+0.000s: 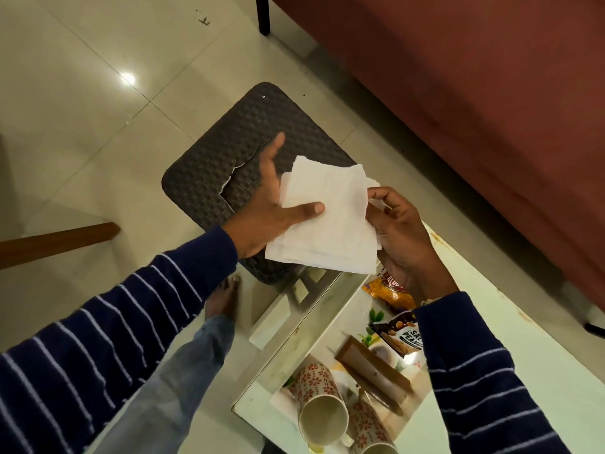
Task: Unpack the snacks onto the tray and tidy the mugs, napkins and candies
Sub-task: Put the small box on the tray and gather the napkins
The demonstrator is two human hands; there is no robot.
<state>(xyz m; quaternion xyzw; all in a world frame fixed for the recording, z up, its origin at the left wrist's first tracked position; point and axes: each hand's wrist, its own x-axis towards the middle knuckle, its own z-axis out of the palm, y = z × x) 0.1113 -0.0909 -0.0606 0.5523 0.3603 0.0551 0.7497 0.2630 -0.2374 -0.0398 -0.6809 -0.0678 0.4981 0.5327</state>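
Note:
A stack of white paper napkins [327,221] is held in the air above a dark woven stool. My left hand [266,208] supports the stack from below with the thumb pressed on top. My right hand [401,231] pinches the stack's right edge. On the white table below lie two floral mugs [319,406] on their sides, an orange snack packet [386,293] and a salted peanuts packet [401,334], partly hidden by my right arm. A brown box [370,368] lies between the mugs and the packets. No candies are visible.
The dark woven stool [222,158] stands on the tiled floor beyond the table's [540,339] end. A red-brown sofa [474,93] runs along the right. A wooden bar [55,240] shows at left. My bare foot [226,299] is beside the table.

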